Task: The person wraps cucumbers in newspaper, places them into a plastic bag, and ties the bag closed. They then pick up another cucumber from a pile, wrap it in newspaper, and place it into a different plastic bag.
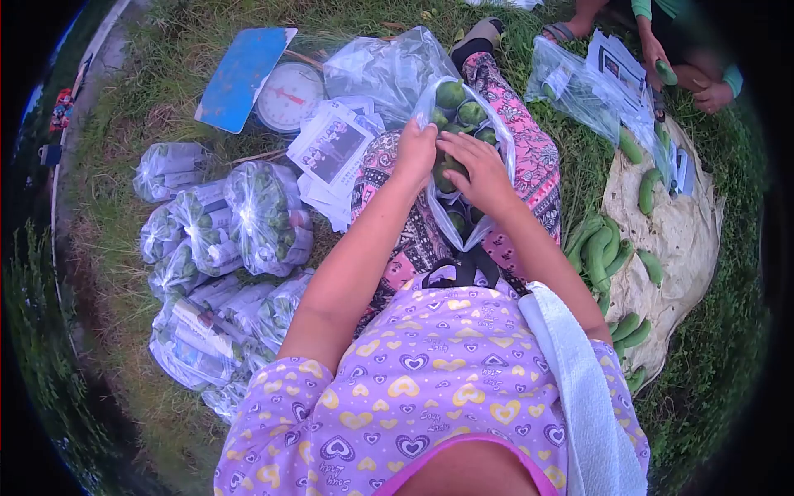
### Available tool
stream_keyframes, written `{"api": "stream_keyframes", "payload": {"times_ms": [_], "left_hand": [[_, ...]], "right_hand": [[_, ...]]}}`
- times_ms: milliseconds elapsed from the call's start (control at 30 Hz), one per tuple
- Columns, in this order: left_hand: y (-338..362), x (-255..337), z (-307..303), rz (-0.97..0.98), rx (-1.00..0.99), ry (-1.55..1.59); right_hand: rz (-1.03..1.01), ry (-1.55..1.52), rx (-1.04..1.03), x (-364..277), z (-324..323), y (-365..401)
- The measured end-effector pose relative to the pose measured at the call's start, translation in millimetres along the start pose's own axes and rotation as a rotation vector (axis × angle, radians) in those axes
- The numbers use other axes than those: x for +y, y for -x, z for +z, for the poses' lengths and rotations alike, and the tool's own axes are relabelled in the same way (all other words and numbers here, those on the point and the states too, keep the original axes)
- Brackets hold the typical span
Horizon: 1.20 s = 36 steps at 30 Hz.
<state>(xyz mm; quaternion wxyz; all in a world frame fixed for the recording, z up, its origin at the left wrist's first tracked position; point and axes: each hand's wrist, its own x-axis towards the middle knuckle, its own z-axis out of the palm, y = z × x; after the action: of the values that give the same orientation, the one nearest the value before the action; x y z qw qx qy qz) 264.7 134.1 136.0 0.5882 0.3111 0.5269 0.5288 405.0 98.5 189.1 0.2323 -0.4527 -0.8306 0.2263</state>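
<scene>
A clear plastic bag (509, 157) stands open between my legs, packed with green gourds (471, 113) set on end. My left hand (416, 153) is closed on the bag's left rim, thumb and fingers pinched together. Inside the bag's mouth, my right hand (478, 169) lies over a green gourd (447, 175), fingers on its far side and thumb on its near side. The lower gourds are hidden by the hand and the bag.
Filled, wrapped bags (265, 219) are piled on the grass at left. Beyond them are a dial scale (289, 95), a blue board (244, 78), printed papers (331, 153) and another clear bag (380, 70). At right, long gourds (600, 252) lie on a cloth (682, 273); another person's hand (653, 50) holds one.
</scene>
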Motion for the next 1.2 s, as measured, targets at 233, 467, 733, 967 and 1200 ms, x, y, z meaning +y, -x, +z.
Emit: {"api": "stream_keyframes", "payload": {"times_ms": [233,467,733,967,1200], "left_hand": [[6,2,-3,-0.041,-0.001,0.121],[-17,7,-11,-0.254,0.027,0.278],[-43,14,-16,-0.308,-0.001,0.230],[-5,25,-47,-0.246,-0.082,-0.155],[15,10,-44,0.023,-0.042,-0.605]], "right_hand": [[0.000,0.033,0.128,-14,-25,14],[-0.100,0.143,-0.245,4,-16,53],[0.213,0.278,-0.447,-22,-6,35],[0.132,0.130,-0.039,17,-25,43],[0.420,0.378,0.070,49,-42,9]]}}
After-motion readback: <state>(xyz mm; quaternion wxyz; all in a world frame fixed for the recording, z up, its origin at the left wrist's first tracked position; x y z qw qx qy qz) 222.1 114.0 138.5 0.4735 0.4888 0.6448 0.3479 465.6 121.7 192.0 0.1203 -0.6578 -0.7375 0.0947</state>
